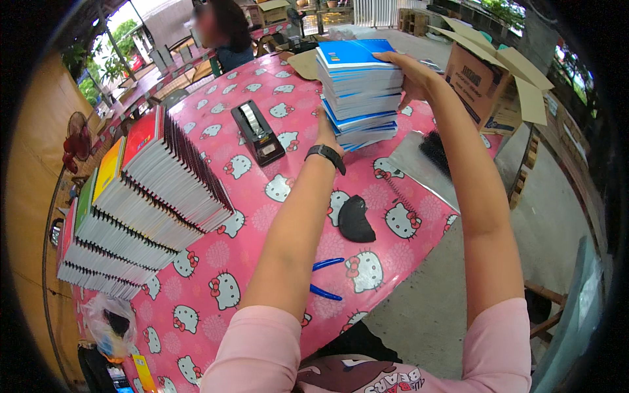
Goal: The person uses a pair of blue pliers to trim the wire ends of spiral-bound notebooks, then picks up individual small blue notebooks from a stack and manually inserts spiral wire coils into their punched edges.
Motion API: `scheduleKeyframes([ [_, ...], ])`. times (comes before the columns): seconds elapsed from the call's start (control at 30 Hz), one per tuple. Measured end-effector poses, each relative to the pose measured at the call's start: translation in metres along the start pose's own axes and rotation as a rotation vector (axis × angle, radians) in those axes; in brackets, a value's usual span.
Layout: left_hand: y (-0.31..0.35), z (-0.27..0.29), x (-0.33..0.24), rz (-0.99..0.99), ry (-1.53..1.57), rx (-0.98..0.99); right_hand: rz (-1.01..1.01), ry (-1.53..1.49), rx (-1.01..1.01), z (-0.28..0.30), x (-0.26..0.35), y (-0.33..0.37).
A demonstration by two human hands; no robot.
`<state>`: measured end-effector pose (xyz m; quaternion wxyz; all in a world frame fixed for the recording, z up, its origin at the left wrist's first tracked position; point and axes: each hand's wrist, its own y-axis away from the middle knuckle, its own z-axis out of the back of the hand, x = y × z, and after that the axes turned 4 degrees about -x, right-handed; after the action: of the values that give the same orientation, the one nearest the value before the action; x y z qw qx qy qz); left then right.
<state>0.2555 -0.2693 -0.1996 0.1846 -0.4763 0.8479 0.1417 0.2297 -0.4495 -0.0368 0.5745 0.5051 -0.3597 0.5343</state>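
A tall stack of blue-covered notebooks (pixel 360 85) stands at the far side of the table, its layers slightly out of line. My right hand (pixel 417 77) is wrapped round its right side, with fingers reaching the top cover. Low on the stack's left side, my left hand (pixel 329 131) presses against it, its fingers partly hidden; a black watch (pixel 325 156) is on that wrist. Left of the stack lies a black tape dispenser (pixel 257 133). Nearer me are a black curved piece (pixel 356 220) and blue tool handles (pixel 327 291), partly covered by my left forearm.
Several tall stacks of spiral-bound notebooks (pixel 147 203) fill the table's left side. Black binding coils (pixel 435 154) lie on clear plastic at the right. An open cardboard box (pixel 475 88) stands beyond the right edge. Another person (pixel 229 39) is at the far left.
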Motion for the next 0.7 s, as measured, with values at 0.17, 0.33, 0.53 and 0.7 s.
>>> scheduleKeyframes([
  [0.17, 0.04, -0.005, 0.003, -0.17, -0.14, 0.069, 0.125, -0.025, -0.004, -0.028, -0.013, 0.05],
  [0.33, 0.096, 0.044, -0.052, -0.34, -0.106, -0.033, 0.267, -0.154, 0.143, -0.105, -0.06, 0.069],
  [0.53, 0.143, 0.122, -0.072, -0.343, -0.41, -0.09, 0.474, -0.303, 0.252, -0.203, -0.096, 0.101],
  [0.7, 0.134, 0.167, -0.102, -0.399, -0.649, -0.14, 0.51, -0.39, 0.353, -0.216, -0.121, 0.09],
])
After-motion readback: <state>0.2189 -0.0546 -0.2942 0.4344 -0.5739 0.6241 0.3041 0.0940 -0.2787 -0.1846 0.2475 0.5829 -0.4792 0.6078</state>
